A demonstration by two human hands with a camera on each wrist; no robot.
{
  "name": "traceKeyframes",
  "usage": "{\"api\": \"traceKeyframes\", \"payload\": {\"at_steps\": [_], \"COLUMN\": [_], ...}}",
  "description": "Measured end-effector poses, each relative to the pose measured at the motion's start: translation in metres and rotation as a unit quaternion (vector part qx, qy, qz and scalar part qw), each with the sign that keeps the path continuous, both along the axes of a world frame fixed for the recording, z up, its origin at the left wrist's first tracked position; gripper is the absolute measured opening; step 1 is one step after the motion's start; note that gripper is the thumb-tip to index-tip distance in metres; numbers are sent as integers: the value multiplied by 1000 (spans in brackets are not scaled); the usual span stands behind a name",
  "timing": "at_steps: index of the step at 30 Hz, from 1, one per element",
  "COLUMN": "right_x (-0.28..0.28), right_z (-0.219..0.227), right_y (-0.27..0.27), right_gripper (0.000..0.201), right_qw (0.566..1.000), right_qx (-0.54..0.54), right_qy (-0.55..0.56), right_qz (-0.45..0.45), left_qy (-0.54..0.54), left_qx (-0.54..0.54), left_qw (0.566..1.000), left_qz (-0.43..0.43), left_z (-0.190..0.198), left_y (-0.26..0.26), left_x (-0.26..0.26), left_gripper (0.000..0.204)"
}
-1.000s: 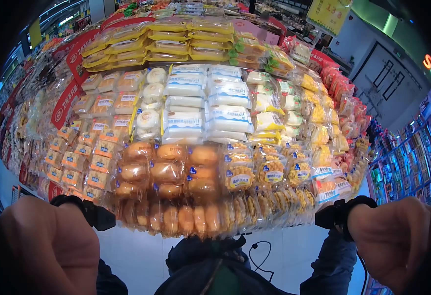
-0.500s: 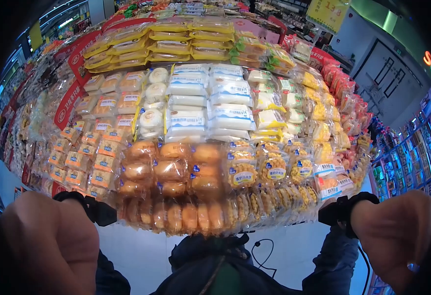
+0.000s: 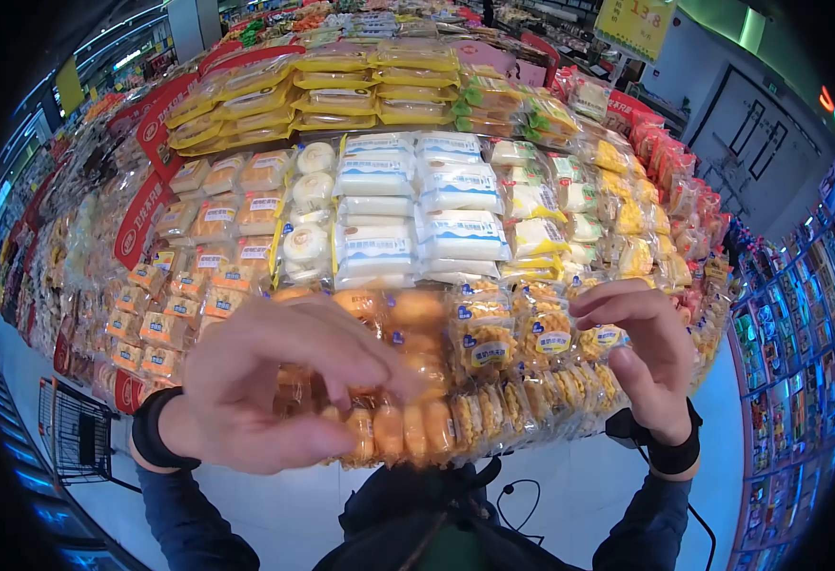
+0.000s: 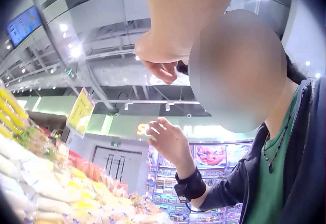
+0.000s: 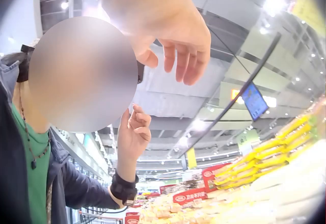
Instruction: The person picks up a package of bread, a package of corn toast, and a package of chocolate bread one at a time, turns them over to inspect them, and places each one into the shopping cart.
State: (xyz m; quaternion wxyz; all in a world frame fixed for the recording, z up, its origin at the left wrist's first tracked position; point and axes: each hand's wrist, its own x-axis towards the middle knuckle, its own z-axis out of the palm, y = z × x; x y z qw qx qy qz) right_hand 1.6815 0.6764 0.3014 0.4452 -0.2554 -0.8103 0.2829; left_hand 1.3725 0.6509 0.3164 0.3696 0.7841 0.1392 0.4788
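Observation:
In the head view my left hand, slightly blurred, hovers over the round brown buns at the display's near edge, fingers loosely bent and holding nothing. My right hand is raised beside the bagged waffles, its thumb apart from the bent fingers, nothing between them. Both wrists wear black straps. The right wrist view shows my right hand with fingers hanging relaxed, and my left hand lifted beyond. White bread packs lie behind the buns.
Yellow-wrapped packs are stacked farther back, with red sign strips at left. A shopping cart stands on the floor at lower left. Lit shelves rise at right. A black cable shows near the floor.
Both hands have come up and inward from the lower sides of the head view to over the near edge of the display. The cart has come more fully into view.

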Motion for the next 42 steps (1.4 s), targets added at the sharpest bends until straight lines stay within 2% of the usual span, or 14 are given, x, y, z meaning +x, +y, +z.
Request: {"api": "traceKeyframes", "payload": {"at_steps": [2, 6, 15, 18, 21, 24, 27, 33, 38, 40, 42], "right_x": [0, 9, 15, 21, 29, 36, 40, 38, 39, 38, 34], "right_z": [-20, -41, -33, -43, -52, -63, -73, -104, -132, -152, -175], "right_y": [6, 7, -13, -16, -27, -42, -59, -95, -153, -179, -197], "right_gripper": [21, 21, 22, 25, 27, 26, 25, 24, 20, 18, 17], "right_qw": [995, 986, 976, 969, 957, 953, 948, 968, 980, 980, 976], "right_qx": [-102, -163, -181, -193, -209, -219, -237, -201, -175, -185, -199], "right_qy": [4, -23, -120, -153, -191, -205, -207, -152, -94, -55, -65], "right_qz": [-18, -24, -24, -35, -56, -51, -48, -20, 21, 54, 59], "left_qy": [93, 179, 297, 321, 315, 299, 286, 219, 55, -12, -75], "left_qx": [-79, -188, -152, -191, -242, -228, -229, -233, -307, -345, -380], "left_qw": [991, 965, 941, 924, 913, 923, 924, 929, 916, 896, 872], "left_qz": [47, 27, 58, 78, 89, 81, 114, 184, 252, 279, 300], "left_z": [-16, -39, -39, -42, -58, -74, -84, -109, -186, -231, -265], "left_y": [10, 23, -1, -11, -21, -32, -51, -116, -183, -217, -249], "left_x": [2, 10, 16, 17, 13, 11, 8, 11, 17, 17, 23], "left_gripper": [26, 33, 39, 38, 39, 39, 38, 36, 31, 29, 28]}}
